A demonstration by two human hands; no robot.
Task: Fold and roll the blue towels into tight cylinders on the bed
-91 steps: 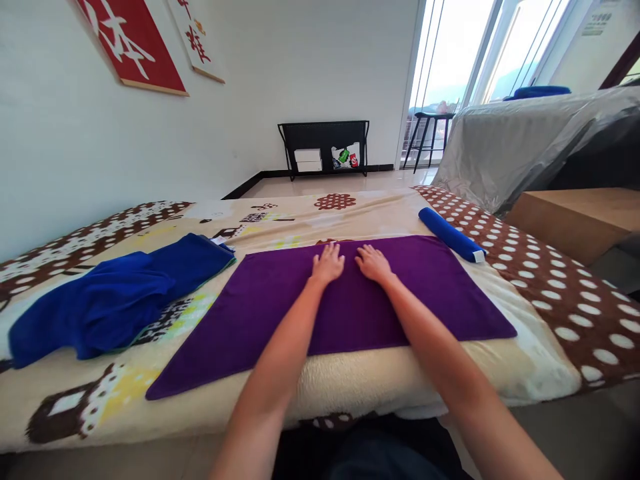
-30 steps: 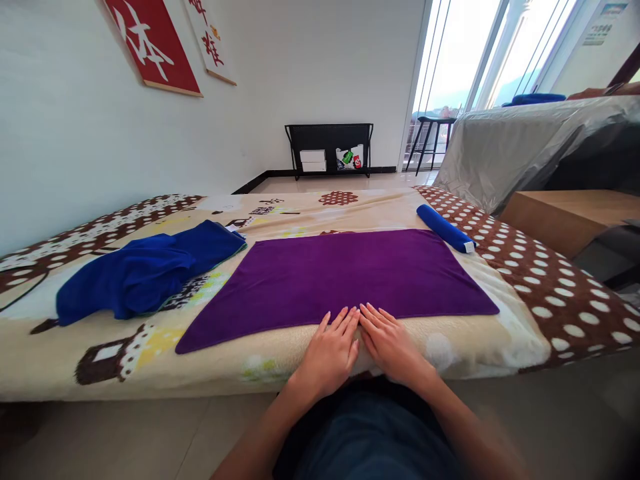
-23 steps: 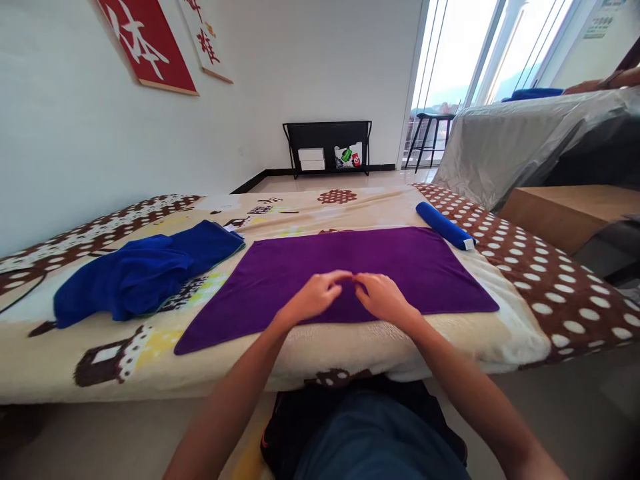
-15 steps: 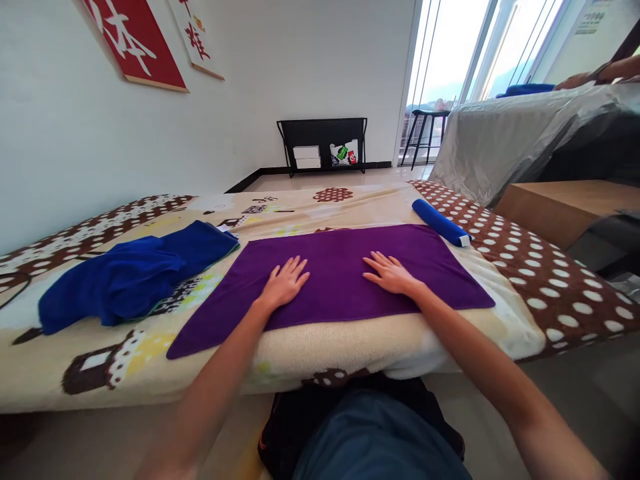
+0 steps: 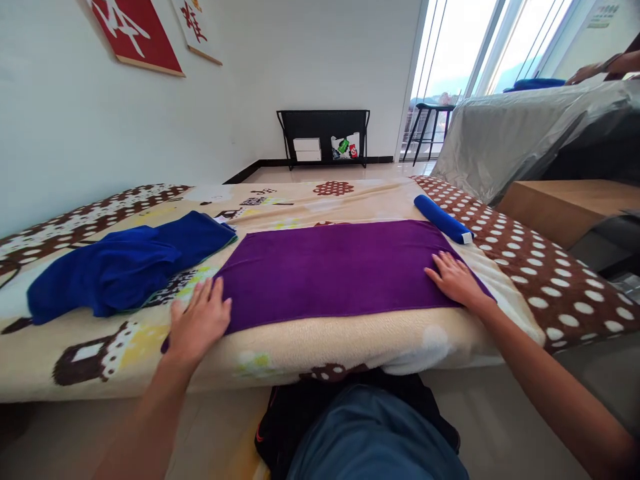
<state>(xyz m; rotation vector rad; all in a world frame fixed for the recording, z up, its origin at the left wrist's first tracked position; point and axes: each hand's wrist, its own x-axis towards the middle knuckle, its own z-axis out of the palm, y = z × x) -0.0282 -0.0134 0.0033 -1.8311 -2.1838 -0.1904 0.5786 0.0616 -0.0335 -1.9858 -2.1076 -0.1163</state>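
A purple towel [image 5: 330, 270] lies spread flat on the patterned blanket [image 5: 320, 200] that covers the bed. My left hand [image 5: 199, 322] rests flat on the towel's near left corner, fingers spread. At the near right corner my right hand [image 5: 455, 279] presses down, fingers stretched out too. Neither hand holds anything.
A crumpled blue towel [image 5: 120, 267] lies left of the purple one. A rolled blue towel [image 5: 443, 219] sits at the far right on the brown dotted strip. Beyond are a black rack [image 5: 324, 137], a stool [image 5: 430, 123], a covered bed [image 5: 520, 133] and another person's hand [image 5: 583, 72].
My hands met at the towel's near edge, then slid apart over the towel, the left to the left corner and the right to the right corner.
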